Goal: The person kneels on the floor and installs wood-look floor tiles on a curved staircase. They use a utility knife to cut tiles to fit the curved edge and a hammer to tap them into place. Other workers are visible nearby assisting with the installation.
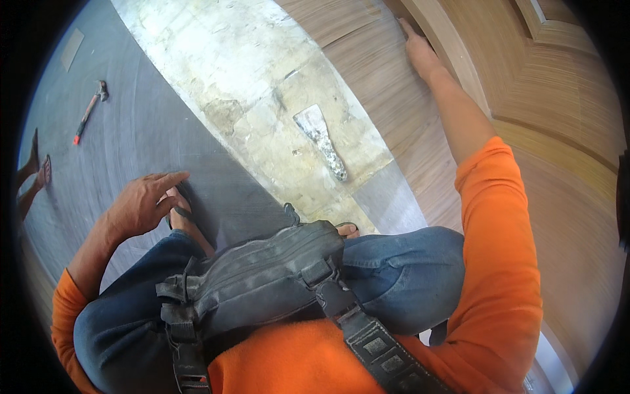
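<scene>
My left hand hangs over my left knee, with the forefinger stretched out and nothing held. Below its fingers is my foot in a dark sandal. Far to the upper right, my right hand reaches down to the wood-look floor planks, beside the base of a wooden panel. Its forefinger points along that edge; the other fingers are partly hidden, and no object shows in it. A putty-smeared scraper lies untouched between my hands, on a bare, patchy strip of floor.
A claw hammer with a red-ended handle lies on the dark grey floor at left. Past it stand another person's feet. A small flat piece lies at upper left. A black waist bag rests across my lap.
</scene>
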A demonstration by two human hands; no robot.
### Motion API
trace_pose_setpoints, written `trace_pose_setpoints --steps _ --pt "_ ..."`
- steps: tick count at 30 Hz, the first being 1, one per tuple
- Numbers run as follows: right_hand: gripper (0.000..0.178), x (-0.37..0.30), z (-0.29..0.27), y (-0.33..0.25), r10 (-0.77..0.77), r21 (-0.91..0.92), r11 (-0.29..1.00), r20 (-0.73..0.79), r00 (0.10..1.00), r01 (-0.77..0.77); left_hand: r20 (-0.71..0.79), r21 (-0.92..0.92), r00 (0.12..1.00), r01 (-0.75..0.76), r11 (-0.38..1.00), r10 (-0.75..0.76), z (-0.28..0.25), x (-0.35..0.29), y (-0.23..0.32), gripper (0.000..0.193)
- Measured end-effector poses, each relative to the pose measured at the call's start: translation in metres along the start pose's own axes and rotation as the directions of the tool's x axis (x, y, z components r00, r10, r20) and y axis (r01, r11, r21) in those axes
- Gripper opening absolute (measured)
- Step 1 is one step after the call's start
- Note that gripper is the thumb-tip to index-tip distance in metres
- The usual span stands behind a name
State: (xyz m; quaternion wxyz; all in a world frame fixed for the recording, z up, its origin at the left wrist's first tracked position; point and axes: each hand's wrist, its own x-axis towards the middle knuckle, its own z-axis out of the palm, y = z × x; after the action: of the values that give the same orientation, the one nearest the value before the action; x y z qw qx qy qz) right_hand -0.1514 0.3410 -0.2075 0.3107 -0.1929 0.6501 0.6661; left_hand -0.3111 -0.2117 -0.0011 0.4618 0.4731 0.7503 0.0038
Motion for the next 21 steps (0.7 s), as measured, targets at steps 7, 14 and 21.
trace_pose_setpoints --steps 7,14,21 --pt "0.037 -0.020 0.050 -0.020 0.111 0.088 0.989 0.068 0.991 -0.117 -0.010 0.028 0.997 -0.077 0.997 0.077 -0.006 0.021 0.002 0.045" --pt "0.057 -0.044 0.016 -0.015 0.437 0.854 -0.348 0.512 0.740 -0.386 0.079 0.057 0.997 -0.004 0.998 -0.001 -0.015 0.028 0.024 0.050" --pt "0.064 -0.050 0.023 -0.022 0.255 0.781 -0.415 0.593 0.764 -0.467 0.042 0.034 0.995 -0.090 0.995 0.089 -0.011 0.032 0.016 0.053"
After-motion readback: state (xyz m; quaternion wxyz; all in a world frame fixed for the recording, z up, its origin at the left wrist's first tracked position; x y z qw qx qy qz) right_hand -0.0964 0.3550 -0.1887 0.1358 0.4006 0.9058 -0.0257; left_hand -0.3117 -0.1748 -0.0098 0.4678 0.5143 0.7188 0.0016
